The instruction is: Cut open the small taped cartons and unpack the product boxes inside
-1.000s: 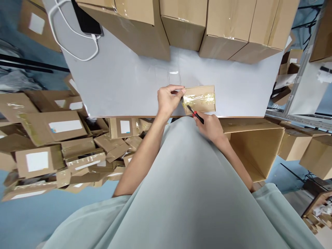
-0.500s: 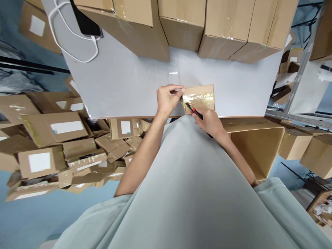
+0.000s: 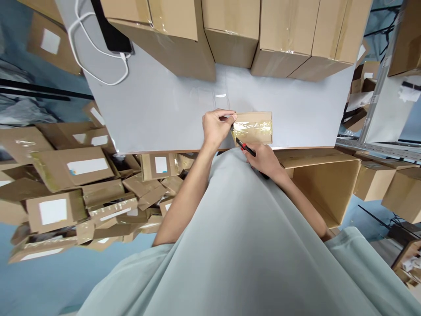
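Observation:
A small cardboard box (image 3: 255, 117) with shiny clear-yellow tape across its top lies near the front edge of the table. My left hand (image 3: 217, 126) grips this box at its far left corner, thumb and fingers pinched on the edge. In my right hand (image 3: 263, 158) is a red and black box cutter (image 3: 246, 148), fingers wrapped round its handle. Its tip points at the near left corner of the box, close to the end of the tape. Whether the blade touches the cardboard I cannot tell.
Several taped cartons (image 3: 230, 44) stand along the back of the white table (image 3: 158, 109). A black phone (image 3: 118, 41) with a white cable (image 3: 98, 81) lies at the back left. Opened boxes (image 3: 75, 169) are piled on the floor at left; a large open carton (image 3: 322, 188) stands at right.
My right hand has drawn the box cutter slightly down and towards me, from the tape to the near left corner of the box. My left hand keeps its pinch on the box.

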Demonstrator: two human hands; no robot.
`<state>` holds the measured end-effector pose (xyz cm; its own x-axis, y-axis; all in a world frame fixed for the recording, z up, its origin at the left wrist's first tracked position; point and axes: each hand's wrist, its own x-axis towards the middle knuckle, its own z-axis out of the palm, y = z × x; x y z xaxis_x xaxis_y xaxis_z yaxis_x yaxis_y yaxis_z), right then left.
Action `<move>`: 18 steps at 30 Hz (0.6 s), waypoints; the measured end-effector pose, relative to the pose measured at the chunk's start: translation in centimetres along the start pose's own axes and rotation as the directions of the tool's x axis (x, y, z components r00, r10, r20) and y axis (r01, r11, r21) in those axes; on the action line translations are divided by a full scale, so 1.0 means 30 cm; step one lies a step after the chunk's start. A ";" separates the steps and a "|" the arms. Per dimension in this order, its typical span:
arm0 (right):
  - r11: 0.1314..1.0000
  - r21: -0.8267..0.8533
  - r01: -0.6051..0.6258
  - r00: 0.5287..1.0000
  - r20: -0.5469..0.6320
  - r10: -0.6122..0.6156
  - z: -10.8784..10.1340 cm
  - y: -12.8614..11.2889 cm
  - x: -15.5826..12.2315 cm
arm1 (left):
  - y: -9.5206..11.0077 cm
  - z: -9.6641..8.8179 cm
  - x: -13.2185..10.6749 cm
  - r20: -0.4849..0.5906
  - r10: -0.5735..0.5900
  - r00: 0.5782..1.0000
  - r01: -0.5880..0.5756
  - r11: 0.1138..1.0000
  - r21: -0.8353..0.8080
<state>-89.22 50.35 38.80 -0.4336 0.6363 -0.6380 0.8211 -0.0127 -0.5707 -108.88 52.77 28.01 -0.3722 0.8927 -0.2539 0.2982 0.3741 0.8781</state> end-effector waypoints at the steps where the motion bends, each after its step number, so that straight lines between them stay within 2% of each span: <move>1: 0.999 -0.034 0.000 1.000 -0.020 -0.001 0.001 -0.002 -0.012 | 0.001 -0.001 0.001 0.008 -0.006 1.000 0.006 1.000 0.003; 4: 0.998 -0.065 -0.013 0.997 -0.072 0.008 0.001 -0.015 -0.027 | 0.001 -0.005 0.005 0.031 -0.014 0.999 0.014 1.000 0.009; 8: 0.998 -0.055 -0.013 0.991 -0.133 0.006 0.005 -0.028 0.001 | -0.008 -0.002 0.007 0.045 -0.013 0.999 0.013 1.000 0.001; 13: 0.983 -0.178 -0.036 0.988 -0.157 0.008 0.006 -0.033 0.047 | -0.019 0.002 0.000 0.047 0.011 0.999 -0.011 1.000 0.000; 15: 0.984 -0.173 -0.038 0.990 -0.140 0.014 0.000 -0.038 0.052 | -0.019 0.005 -0.005 0.038 0.020 0.999 -0.020 1.000 0.003; 18: 0.992 -0.129 -0.016 1.000 -0.022 0.013 -0.004 -0.054 0.041 | -0.014 0.012 -0.011 0.025 0.027 0.999 -0.028 0.999 0.019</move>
<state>-91.05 51.25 39.01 -0.4146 0.6530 -0.6338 0.8687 0.0766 -0.4893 -108.58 52.41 27.57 -0.3419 0.9085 -0.2402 0.3253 0.3542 0.8768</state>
